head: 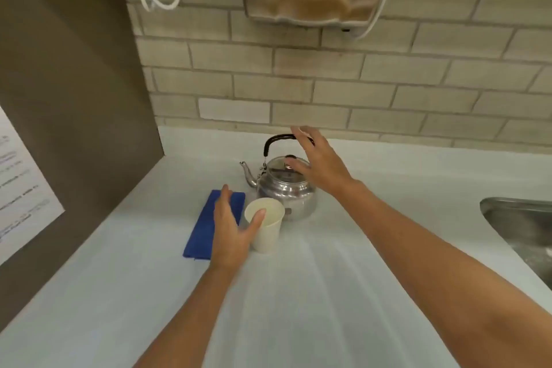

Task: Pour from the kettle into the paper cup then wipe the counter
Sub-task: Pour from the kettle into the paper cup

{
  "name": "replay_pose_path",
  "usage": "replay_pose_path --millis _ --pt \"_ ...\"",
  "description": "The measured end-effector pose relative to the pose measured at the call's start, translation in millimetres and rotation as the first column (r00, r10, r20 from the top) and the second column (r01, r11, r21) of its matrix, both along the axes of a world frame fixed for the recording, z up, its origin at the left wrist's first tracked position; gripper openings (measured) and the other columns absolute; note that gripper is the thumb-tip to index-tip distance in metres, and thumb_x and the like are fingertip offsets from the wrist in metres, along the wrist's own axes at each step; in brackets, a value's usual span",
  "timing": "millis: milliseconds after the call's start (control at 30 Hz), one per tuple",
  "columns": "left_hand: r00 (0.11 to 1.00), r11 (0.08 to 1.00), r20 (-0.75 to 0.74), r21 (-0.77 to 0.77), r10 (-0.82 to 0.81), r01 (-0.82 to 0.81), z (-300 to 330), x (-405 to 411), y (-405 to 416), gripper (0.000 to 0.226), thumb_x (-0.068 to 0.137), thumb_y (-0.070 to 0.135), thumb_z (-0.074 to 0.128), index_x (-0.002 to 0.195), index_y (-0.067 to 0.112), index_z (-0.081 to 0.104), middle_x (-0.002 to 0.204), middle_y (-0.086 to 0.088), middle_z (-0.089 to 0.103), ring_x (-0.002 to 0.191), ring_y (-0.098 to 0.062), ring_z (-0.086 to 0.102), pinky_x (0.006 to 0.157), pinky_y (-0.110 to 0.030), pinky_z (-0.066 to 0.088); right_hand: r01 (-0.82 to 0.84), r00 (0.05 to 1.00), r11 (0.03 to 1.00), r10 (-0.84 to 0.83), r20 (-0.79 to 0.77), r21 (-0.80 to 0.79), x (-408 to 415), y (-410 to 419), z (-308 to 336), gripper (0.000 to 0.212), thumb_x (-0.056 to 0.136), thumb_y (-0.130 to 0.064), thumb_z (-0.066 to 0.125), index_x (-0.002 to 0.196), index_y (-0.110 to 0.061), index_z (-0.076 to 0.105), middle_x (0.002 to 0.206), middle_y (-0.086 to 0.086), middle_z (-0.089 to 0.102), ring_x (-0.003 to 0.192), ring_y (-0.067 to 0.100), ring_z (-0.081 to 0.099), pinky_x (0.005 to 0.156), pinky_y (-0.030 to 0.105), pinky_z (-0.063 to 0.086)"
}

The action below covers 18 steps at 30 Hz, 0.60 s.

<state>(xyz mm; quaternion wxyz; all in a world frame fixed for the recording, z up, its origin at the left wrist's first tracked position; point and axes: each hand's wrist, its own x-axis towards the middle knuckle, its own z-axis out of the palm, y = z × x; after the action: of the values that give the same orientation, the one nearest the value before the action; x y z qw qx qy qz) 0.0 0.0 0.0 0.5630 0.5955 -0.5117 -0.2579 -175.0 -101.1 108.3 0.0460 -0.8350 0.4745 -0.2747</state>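
Your left hand (pixel 231 230), nearest you, curls open around the cup (pixel 265 225), thumb at its rim, grip not closed. Your right hand (pixel 318 163) hovers spread over the kettle (pixel 283 188); its handle (pixel 279 138) arches left to right just under your fingertips. One kettle, one cup, one cloth (pixel 206 224).

Kettle (pixel 283 188), paper cup (pixel 265 224), blue cloth (pixel 209 224) bunched mid-counter (pixel 328 293), touching or nrly. Open room 6 o'clock of cup. Sink (pixel 525 230) at 3 o'clock, brown panel (pixel 74 128) 9, brick wall (pixel 358 84) 12.
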Motion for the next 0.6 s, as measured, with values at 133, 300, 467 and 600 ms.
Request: replay_pose_path --millis 133,300,467,600 --pt "0.995 0.995 -0.087 0.087 -0.051 0.058 -26 -5 2 0.115 0.049 0.077 0.065 0.143 0.037 0.012 0.145 0.005 0.036 0.133 -0.013 0.034 0.107 -0.033 0.030 -0.026 0.999 1.000 0.027 0.022 -0.013 7 -36 5 0.061 0.089 -0.038 0.056 0.142 -0.017 0.034 0.142 0.014 0.038 0.128 0.030 0.039 0.106 0.043 0.037" --pt "0.993 0.983 -0.049 0.140 -0.109 0.115 -36 -5 -3 0.119 0.043 0.071 0.074 0.140 0.044 0.010 0.125 0.026 0.042 0.122 -0.002 0.041 0.100 -0.025 0.034 -0.059 0.998 0.996 0.059 0.000 0.067 18 -70 4 0.049 0.087 -0.042 0.057 0.134 -0.030 0.047 0.119 0.012 0.058 0.106 0.028 0.055 0.092 0.042 0.047" --pt "0.996 0.981 -0.025 0.175 -0.084 0.087 -37 -7 -7 0.116 0.046 0.062 0.079 0.139 0.044 0.013 0.118 0.035 0.042 0.117 0.000 0.045 0.094 -0.021 0.037 -0.091 0.995 0.988 0.085 0.059 0.127 23 -91 3 0.033 0.082 -0.044 0.063 0.112 -0.030 0.067 0.115 -0.003 0.070 0.104 0.016 0.062 0.086 0.026 0.047" --pt "0.998 0.981 -0.013 0.180 -0.068 0.069 -36 -7 -6 0.113 0.047 0.056 0.080 0.139 0.042 0.015 0.113 0.037 0.043 0.113 0.002 0.046 0.090 -0.018 0.037 -0.135 0.989 0.974 0.122 0.082 0.183 25 -101 8 0.027 0.082 -0.041 0.066 0.104 -0.028 0.071 0.108 -0.006 0.072 0.076 -0.007 0.059 0.069 0.009 0.041"
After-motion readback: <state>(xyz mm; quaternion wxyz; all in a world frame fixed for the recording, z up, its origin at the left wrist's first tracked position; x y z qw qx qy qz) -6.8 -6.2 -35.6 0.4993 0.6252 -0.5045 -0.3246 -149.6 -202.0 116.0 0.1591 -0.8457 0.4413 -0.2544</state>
